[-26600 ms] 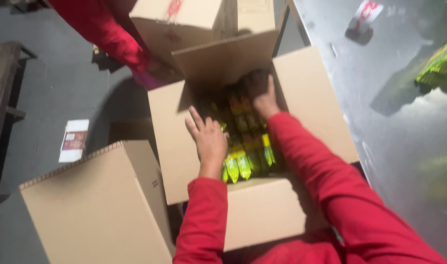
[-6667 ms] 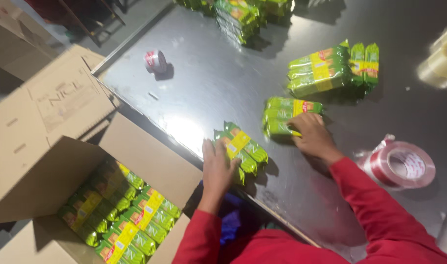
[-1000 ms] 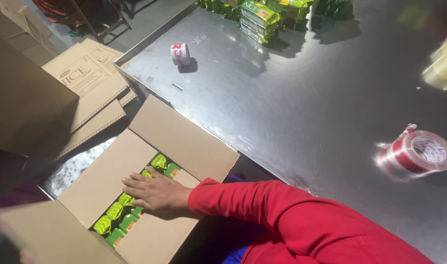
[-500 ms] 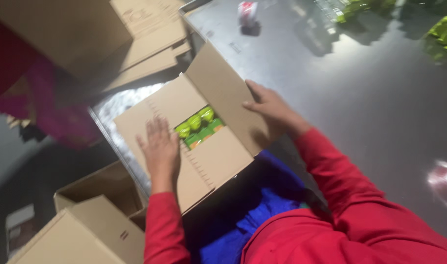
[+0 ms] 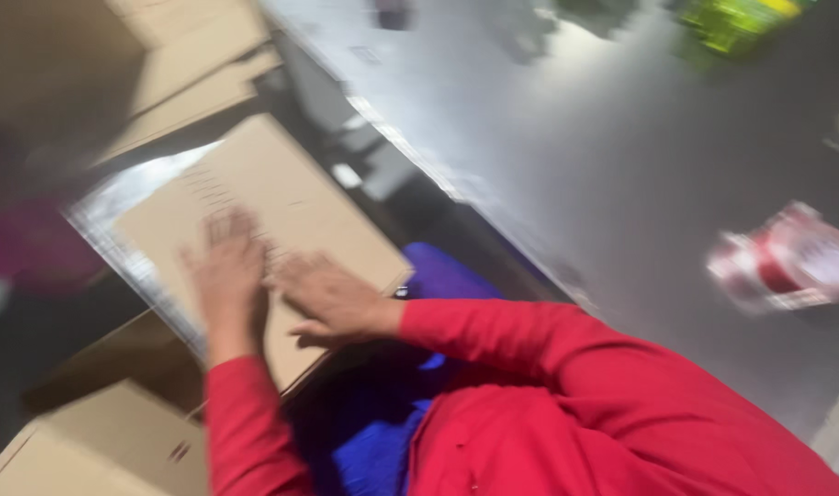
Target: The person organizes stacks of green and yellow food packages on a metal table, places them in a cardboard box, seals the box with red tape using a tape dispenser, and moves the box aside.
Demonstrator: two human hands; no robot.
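Observation:
The picture is blurred by motion. A brown cardboard box (image 5: 263, 197) lies in front of me with its top flaps folded down flat. My left hand (image 5: 226, 271) rests palm down on the near part of the flaps, fingers spread. My right hand (image 5: 332, 298) lies flat beside it, also pressing on the cardboard. Both arms wear red sleeves. The green and yellow packets inside the box are hidden under the flaps.
A grey metal table (image 5: 566, 138) runs along the right. A red and white tape roll (image 5: 787, 262) lies on it. Green packets (image 5: 741, 18) sit at the far edge. More cardboard boxes stand at lower left (image 5: 89, 441) and upper left (image 5: 89, 64).
The box flaps have closed over the green packets since half a second ago. My right hand moved from the right flap onto the top, next to my left hand.

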